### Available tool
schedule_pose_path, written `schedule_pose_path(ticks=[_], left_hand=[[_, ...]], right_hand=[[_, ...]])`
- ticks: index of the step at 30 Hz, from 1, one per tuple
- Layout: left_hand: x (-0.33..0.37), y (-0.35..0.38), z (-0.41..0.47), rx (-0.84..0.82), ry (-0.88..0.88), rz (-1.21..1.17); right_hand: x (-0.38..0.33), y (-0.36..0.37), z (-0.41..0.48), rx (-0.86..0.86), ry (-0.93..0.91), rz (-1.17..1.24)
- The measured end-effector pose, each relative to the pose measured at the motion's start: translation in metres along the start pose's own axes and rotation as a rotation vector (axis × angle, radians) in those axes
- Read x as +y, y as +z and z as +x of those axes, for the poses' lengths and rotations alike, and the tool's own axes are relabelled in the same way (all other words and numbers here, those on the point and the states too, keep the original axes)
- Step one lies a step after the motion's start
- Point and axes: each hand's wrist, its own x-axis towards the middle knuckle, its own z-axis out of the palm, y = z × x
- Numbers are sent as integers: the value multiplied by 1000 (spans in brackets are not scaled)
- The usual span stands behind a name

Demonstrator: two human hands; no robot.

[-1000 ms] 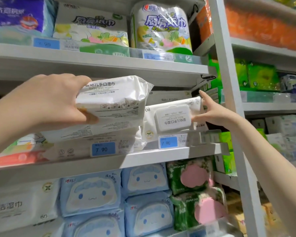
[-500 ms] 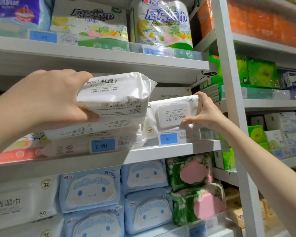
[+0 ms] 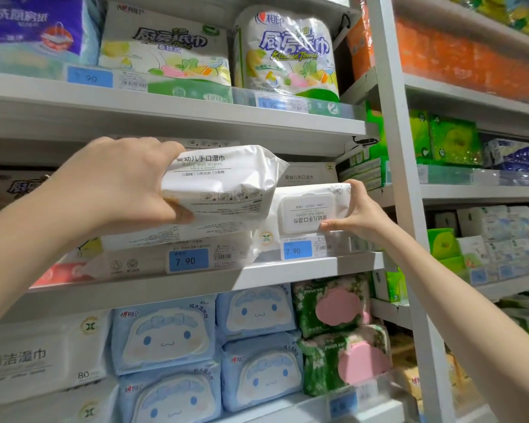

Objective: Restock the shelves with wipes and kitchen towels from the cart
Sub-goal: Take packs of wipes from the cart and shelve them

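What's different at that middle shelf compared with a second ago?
The right hand, whose straight fingers only touched the end of the white flip-lid pack of baby wipes, has closed round that end and grips it. The pack has hardly moved. The left hand holds the other white soft-plastic wipes pack just as before.

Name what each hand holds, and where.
Left hand: white plastic baby-wipes pack, by its left end. Right hand: white flip-lid wipes pack, by its right end.
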Motion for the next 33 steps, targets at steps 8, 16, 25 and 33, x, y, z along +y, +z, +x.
schedule_pose_path(ticks=[8, 16, 25, 33], left_hand=[[4, -6, -1, -58, -25, -13], [-1, 1, 3, -9, -18, -36], [-5, 7, 3, 38, -18, -65], [-4, 7, 0, 72, 8, -52]], right_hand=[[-4, 1, -4, 24, 3, -192], [7, 2, 4, 43, -102, 3], [13, 4, 5, 39, -106, 31], [25, -13, 10, -159, -69, 43]])
